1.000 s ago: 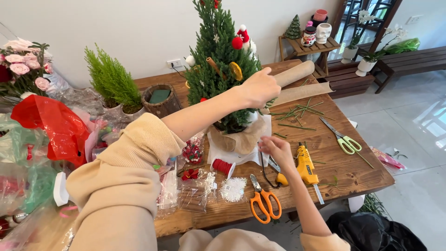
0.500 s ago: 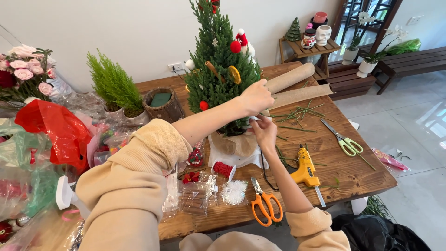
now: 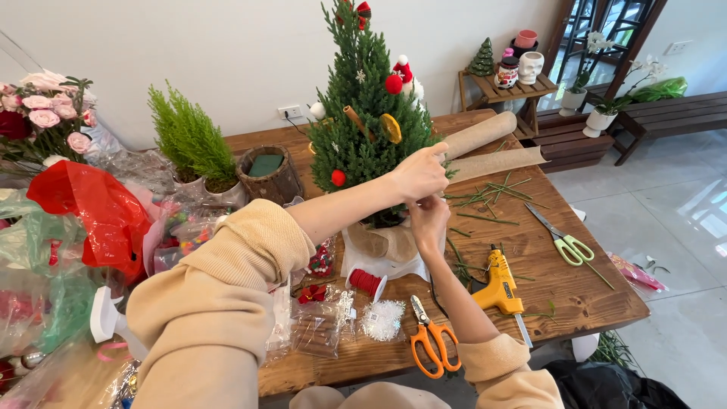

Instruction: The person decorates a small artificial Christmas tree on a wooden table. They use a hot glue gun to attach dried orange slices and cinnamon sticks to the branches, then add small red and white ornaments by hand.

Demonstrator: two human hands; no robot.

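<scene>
1. Wooden table [image 3: 560,284] is seen from above, set against a white wall; grey tiled floor to the rt, wooden bench and small shelf w/ pots at the back.
2. Small decorated tree [image 3: 363,113] stands at mid-table, its base wrapped in burlap. Red balls, a dried orange slice and a cinnamon stick are noted on the branches.
3. Left hand [image 3: 418,174] is held at the tree's lower rt side, fingers pinched; whatever is gripped is too small to make out.
4. Right hand [image 3: 429,220] is raised just below the left, touching it, fingers curled. Grip contents cannot be told; the palm is turned away.
5. Tree base is partly hidden by both hands and the left forearm.
6. Near the rt hand: yellow glue gun [image 3: 500,284], orange scissors [image 3: 432,344], red thread spool [image 3: 366,282].
7. Green scissors [image 3: 564,241] lie well apart, towards the rt edge, beside loose green sprigs.
8. Burlap rolls [image 3: 485,136] lie behind the tree.
9. Left side is cluttered w/ plastic bags, a red bag [image 3: 91,216], pink flowers, a small potted conifer [image 3: 189,144]; bag contents are hard to make out, partly cut off by the frame edge.
</scene>
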